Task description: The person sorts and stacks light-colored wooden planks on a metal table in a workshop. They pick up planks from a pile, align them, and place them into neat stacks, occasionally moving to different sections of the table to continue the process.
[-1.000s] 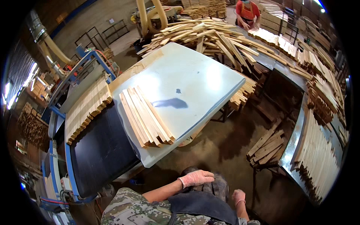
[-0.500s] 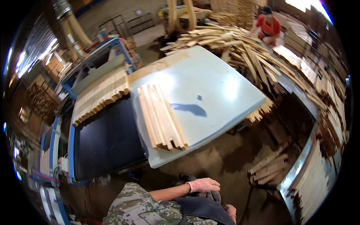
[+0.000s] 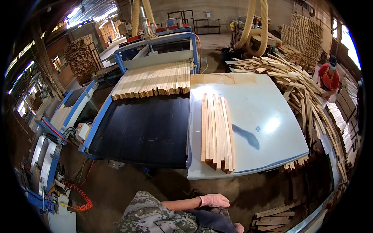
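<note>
My left hand (image 3: 214,200), in a pale pink knit glove, lies across the front of my body with its fingers laid over a greyish surface below. It holds nothing that I can see. Only a small gloved part of my right hand (image 3: 239,228) shows at the lower edge; its fingers are hidden. Beyond my hands, apart from them, a pale smooth-topped table (image 3: 268,116) carries a row of long wooden strips (image 3: 217,134). To its left, a black conveyor belt (image 3: 143,130) bears a wide row of wooden strips (image 3: 153,79) at its far end.
A blue-framed machine (image 3: 155,44) spans the belt's far end. Loose strips form a big pile (image 3: 287,77) at the back right, with a person in red (image 3: 329,77) beside it. More strips (image 3: 274,217) lie low at the right. An orange coiled hose (image 3: 83,198) hangs at the left.
My view has swung left, so the table and belt appear farther right and more of the machine shows. My left hand stays across my body; the strips on the table look unmoved.
</note>
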The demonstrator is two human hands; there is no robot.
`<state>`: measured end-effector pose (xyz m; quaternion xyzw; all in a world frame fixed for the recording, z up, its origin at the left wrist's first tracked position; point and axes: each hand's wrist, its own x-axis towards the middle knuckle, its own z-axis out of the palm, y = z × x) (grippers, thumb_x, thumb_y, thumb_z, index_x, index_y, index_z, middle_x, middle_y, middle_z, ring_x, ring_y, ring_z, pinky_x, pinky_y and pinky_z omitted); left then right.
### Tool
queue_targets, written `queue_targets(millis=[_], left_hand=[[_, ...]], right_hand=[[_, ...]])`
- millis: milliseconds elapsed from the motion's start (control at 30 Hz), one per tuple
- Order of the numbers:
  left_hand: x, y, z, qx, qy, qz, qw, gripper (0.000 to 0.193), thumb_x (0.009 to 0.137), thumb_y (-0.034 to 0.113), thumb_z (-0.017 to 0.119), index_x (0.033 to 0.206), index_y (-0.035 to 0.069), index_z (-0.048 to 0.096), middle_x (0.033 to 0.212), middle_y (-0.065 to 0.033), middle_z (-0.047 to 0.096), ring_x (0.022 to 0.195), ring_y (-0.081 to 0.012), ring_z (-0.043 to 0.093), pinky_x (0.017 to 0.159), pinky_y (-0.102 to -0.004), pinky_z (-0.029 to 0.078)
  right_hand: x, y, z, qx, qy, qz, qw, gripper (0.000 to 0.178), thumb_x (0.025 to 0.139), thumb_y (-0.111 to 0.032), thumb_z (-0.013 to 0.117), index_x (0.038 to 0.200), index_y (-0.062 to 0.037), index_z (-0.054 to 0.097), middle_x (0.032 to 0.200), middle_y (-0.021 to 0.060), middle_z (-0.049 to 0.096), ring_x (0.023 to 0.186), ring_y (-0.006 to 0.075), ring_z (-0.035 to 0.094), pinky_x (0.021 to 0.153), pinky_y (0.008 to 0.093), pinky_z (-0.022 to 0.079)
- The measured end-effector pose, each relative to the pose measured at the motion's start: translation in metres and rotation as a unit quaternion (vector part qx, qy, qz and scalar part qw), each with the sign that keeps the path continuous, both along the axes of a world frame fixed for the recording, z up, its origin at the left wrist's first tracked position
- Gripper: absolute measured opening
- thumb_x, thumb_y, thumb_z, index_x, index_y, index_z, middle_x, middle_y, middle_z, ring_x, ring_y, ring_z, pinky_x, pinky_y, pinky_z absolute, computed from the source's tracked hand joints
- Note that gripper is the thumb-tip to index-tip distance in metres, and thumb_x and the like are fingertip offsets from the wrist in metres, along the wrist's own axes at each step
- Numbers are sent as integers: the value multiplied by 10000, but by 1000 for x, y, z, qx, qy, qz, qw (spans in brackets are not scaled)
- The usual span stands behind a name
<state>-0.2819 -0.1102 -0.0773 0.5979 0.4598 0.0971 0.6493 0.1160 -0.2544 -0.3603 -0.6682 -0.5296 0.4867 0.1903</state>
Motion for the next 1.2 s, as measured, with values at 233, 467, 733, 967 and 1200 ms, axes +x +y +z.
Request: queue_targets(millis=[233, 467, 733, 967, 1200], left_hand=[[-18, 4, -15, -38, -25, -24, 999, 462, 1026, 425, 645, 1312, 73, 735, 1205, -101, 770, 1130, -235, 686, 1030, -368, 508], [-2, 28, 9, -20, -2, -143, 989, 543, 1025, 438, 621, 1393, 44, 683, 1406, -147, 711, 1322, -269, 647, 1152, -372, 462], [16, 11, -43, -75, 23, -81, 994, 495, 950, 309, 729, 1343, 7, 730, 1310, -151, 765, 1239, -217, 698, 1089, -326, 507], [22, 54, -174, -54, 153, -26, 986, 495, 949, 320, 745, 1310, -18, 737, 1258, -181, 767, 1146, -255, 713, 1030, -368, 534], [-17, 61, -250, -215, 387, 81, 893, 582, 1016, 484, 606, 1301, -12, 714, 1213, -196, 736, 1140, -308, 666, 1058, -419, 493]], right_hand=[[-37, 8, 15, -23, 4, 5, 1000, 372, 1004, -307, 707, 1136, 41, 728, 1060, 134, 729, 1003, 264, 664, 882, 385, 554], [-66, -85, 9, 31, -125, 6, 992, 178, 766, -241, 753, 847, -94, 695, 874, 139, 690, 897, 352, 681, 763, 479, 552], [-64, -159, 55, -125, -288, 30, 949, 119, 896, -174, 665, 996, -171, 731, 1050, 114, 702, 1069, 342, 698, 879, 441, 581], [-28, -173, 21, -220, -111, -311, 918, 218, 929, -186, 636, 1099, -143, 766, 1083, 146, 694, 1105, 345, 711, 915, 431, 587], [62, -169, 92, -244, 0, -484, 840, 395, 905, -347, 636, 1136, -48, 754, 1258, 211, 723, 1198, 415, 669, 1011, 472, 535]])
